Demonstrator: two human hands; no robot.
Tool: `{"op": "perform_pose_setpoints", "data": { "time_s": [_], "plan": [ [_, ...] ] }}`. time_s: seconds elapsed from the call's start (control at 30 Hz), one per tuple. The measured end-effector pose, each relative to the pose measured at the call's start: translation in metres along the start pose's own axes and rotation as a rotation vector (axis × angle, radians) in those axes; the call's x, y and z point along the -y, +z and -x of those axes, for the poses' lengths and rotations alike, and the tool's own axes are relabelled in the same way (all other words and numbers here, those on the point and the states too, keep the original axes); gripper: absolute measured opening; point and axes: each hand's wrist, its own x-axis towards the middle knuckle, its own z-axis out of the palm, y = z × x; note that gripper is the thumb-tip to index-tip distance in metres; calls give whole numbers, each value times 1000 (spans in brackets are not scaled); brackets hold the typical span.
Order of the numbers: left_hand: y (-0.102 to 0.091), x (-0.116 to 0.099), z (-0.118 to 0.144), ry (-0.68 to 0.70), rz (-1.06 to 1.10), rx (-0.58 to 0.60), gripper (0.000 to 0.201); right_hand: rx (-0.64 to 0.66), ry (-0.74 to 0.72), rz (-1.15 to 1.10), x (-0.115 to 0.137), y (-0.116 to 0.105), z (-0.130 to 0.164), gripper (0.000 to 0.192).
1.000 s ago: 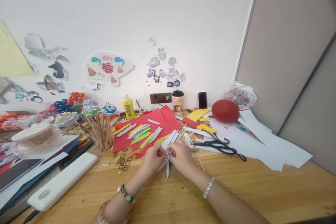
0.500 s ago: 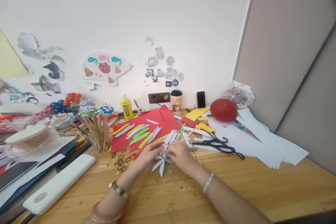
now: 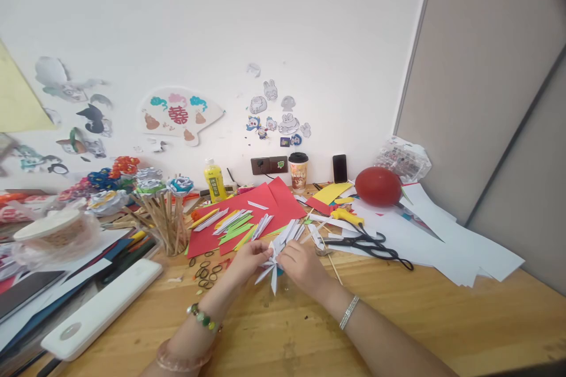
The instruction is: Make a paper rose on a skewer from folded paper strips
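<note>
A: Your left hand (image 3: 248,257) and right hand (image 3: 300,262) both pinch the white folded-paper star of pointed strips (image 3: 273,265), fingers closed on its centre, just in front of the red paper sheet (image 3: 247,212).

B: What's the risk?

A: Loosen either pinch and the strips may splay apart or slip onto the wooden table (image 3: 398,318).

B: Any change?

A: Since half a second ago, you've lifted it slightly nearer the sheet.

We find bare bench (image 3: 398,318) near our right arm; scissors (image 3: 367,242), rubber bands (image 3: 206,271) and stick bundle (image 3: 165,224) crowd the far and left approaches.
</note>
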Motion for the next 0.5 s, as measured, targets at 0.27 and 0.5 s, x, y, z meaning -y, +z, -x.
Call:
{"op": "perform_pose_setpoints", "data": {
  "time_s": [0.27, 0.5],
  "plan": [
    [5, 4, 0, 28, 78, -44, 36, -27, 190, -140, 6, 0, -3, 24],
    [0, 3, -2, 15, 98, -35, 37, 8, 133, -105, 8, -6, -4, 21]
  ]
}}
